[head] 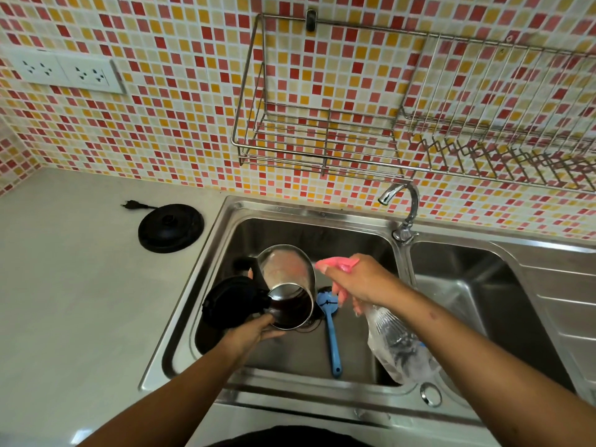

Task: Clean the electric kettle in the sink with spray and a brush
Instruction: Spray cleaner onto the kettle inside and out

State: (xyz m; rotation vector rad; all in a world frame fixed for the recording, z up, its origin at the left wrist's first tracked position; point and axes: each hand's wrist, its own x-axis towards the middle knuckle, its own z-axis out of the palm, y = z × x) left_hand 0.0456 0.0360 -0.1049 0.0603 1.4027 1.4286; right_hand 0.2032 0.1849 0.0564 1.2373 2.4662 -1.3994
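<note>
Under a mosaic-tiled wall (161,130), over the stainless sink (322,232), fingers of my left hand (254,332) clasp the shiny steel kettle (287,272); my right hand (364,279) clasps a clear, pink-nozzled spray bottle (396,343).

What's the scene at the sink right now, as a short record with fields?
object: steel kettle tilted in the left sink basin, lid open
left: left hand holds the kettle near its rim
right: right hand grips the pink-topped spray bottle, nozzle toward the kettle
tool: blue brush lies in the basin, untouched
counter: black kettle base, plug lying loose
</note>
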